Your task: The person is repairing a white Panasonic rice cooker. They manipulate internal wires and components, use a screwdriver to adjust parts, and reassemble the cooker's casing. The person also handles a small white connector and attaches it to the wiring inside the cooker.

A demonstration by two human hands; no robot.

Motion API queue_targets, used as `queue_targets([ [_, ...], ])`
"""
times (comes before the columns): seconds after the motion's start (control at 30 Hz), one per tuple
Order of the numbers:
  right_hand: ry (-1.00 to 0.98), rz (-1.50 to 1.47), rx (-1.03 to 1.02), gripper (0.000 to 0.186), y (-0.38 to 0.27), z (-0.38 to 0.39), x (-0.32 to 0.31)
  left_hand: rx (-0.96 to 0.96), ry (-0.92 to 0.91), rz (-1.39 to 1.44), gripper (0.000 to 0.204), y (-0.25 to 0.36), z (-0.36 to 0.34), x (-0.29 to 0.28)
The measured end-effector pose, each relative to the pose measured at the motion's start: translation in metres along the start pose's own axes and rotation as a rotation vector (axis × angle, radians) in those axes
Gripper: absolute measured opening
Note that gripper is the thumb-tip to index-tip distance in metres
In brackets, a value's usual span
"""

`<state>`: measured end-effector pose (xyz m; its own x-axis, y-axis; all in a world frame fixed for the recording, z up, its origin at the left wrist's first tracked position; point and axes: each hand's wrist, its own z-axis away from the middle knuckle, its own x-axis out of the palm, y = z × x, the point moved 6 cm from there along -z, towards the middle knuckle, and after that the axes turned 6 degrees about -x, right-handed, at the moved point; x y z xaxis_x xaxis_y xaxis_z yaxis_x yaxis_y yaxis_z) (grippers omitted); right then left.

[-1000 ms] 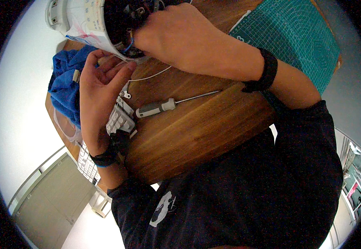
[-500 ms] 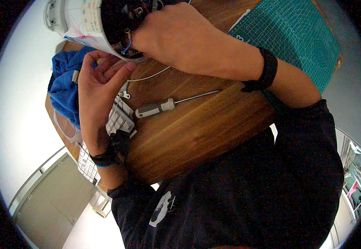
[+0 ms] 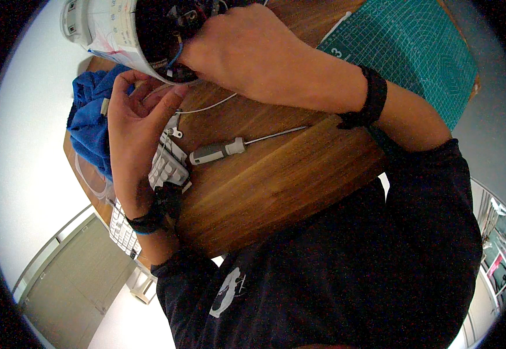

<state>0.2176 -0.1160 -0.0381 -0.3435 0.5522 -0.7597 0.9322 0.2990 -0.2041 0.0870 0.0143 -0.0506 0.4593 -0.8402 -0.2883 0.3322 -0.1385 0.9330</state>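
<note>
A white cylindrical appliance (image 3: 113, 29) with printed sides and a grey handle-like part lies tipped at the top left. Its open end faces me and shows a dark inside with wires, among them a blue wire (image 3: 176, 53) with a metal end. My left hand (image 3: 139, 110) steadies the lower rim, thumb against the edge and fingers curled beneath. The back of my right hand (image 3: 235, 52) covers part of the opening. Its fingers curl inward at the wiring, and what they grip is hidden. A grey-and-white screwdriver (image 3: 218, 152) lies on the wooden table (image 3: 264, 192) below both hands.
Left of my left hand is a crumpled blue cloth (image 3: 93, 119). A white keyboard (image 3: 168, 166) lies partly under my left forearm. A thin white cable (image 3: 212, 106) crosses the table below the appliance. At the right lies a green cutting mat (image 3: 404, 52).
The appliance has turned slightly and its rim has shifted a little left, so more of its inside shows. My left hand has moved slightly left with it. The screwdriver stays put.
</note>
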Motion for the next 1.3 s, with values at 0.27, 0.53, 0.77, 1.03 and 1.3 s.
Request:
queue_targets([
  [0.27,0.009,-0.075,-0.026,0.009,-0.003,0.001,0.002,-0.028,0.042,-0.068,0.051,0.000,0.005,0.001],
  [0.53,-0.132,-0.050,0.051,0.009,-0.004,-0.004,0.005,0.001,0.104,-0.064,0.053,0.003,0.008,0.009],
  [0.77,-0.080,0.021,0.104,0.009,-0.005,-0.004,0.010,0.067,0.119,-0.094,0.049,0.001,0.008,0.008],
  [1.03,-0.090,0.331,0.108,0.018,-0.014,-0.015,0.008,0.064,0.150,-0.173,0.048,0.008,0.013,0.006],
  [1.3,-0.136,0.385,0.116,0.019,-0.013,-0.017,0.010,0.096,0.177,-0.197,0.050,0.007,0.013,0.004],
])
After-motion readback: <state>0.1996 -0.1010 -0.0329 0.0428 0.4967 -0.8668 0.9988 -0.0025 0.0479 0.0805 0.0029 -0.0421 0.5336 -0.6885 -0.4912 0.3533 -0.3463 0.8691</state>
